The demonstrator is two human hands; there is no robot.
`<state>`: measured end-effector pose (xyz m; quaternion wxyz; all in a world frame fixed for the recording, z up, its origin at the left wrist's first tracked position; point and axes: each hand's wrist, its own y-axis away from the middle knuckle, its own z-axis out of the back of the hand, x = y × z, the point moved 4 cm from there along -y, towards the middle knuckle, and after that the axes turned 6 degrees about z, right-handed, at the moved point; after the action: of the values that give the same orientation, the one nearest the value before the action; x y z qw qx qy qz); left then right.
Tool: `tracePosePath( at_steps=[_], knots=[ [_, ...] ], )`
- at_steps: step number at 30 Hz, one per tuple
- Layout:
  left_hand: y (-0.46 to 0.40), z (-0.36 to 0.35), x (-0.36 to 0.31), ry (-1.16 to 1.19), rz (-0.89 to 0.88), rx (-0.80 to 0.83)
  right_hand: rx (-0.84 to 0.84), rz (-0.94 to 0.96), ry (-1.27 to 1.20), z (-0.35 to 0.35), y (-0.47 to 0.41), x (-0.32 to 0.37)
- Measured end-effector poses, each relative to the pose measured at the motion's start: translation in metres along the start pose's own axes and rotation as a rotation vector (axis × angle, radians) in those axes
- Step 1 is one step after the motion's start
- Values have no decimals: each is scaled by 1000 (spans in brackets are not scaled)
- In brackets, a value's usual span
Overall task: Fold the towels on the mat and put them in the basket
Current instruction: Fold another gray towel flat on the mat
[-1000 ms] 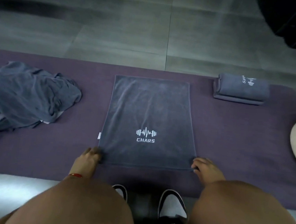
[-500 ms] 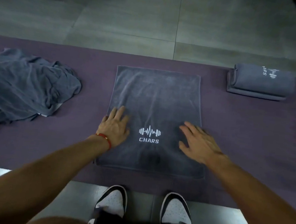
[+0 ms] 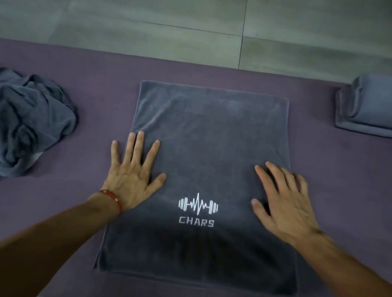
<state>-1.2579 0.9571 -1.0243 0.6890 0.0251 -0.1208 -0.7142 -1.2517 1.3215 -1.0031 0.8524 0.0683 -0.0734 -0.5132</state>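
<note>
- Only the head view is given, and it looks down on a purple mat [image 3: 221, 76] laid over a grey tiled floor [image 3: 155, 12].
- At the mat's centre a grey towel [image 3: 211, 130] printed with a dumbbell logo and "CHARS" lies flat as a neat rectangle, apparently spread out so the next fold comes out square.
- The left hand [image 3: 131, 173], with a red bracelet [image 3: 113, 199] at its wrist, rests palm down on the towel's left edge, fingers straight and spread, gripping nothing; its outer fingers lie over the edge toward the mat.
- The right hand [image 3: 283, 200] is at the towel's right edge, fingers extended and relaxed, holding nothing; it looks to be pressing or smoothing the cloth.
- To the left a crumpled heap of grey towels [image 3: 20, 126] waits unfolded on the mat.
- At the right edge a folded towel stack [image 3: 380, 111] sits on the mat, likely set aside for the basket, which is out of view.
</note>
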Motion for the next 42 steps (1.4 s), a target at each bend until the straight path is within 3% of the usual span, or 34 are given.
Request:
tracePosePath(
  at_steps=[4, 9, 11, 20, 25, 29, 33, 36, 42],
  knots=[
    [-67, 34, 4, 62, -62, -36, -51, 6, 31, 27, -73, -23],
    [-143, 27, 22, 64, 27, 262, 93, -213, -103, 13, -149, -62],
    [-148, 19, 28, 60, 36, 293, 157, -236, -114, 4, -151, -72],
    [-168, 50, 55, 142, -63, -14, -60, -153, -172, 30, -160, -106],
    [-203, 62, 65, 267, 56, 35, -203, -319, -349, 41, -181, -116],
    [-213, 74, 66, 226, 106, -43, -218, -388, -305, 45, -192, -123],
    [-215, 78, 64, 153, 154, -15, -199, -487, -226, 54, -198, -121],
    [-205, 83, 64, 234, 211, -20, -226, -465, -191, 57, -188, -123],
    [-150, 107, 70, 408, 263, -108, -406, -268, -413, 71, -137, -113]
  ],
)
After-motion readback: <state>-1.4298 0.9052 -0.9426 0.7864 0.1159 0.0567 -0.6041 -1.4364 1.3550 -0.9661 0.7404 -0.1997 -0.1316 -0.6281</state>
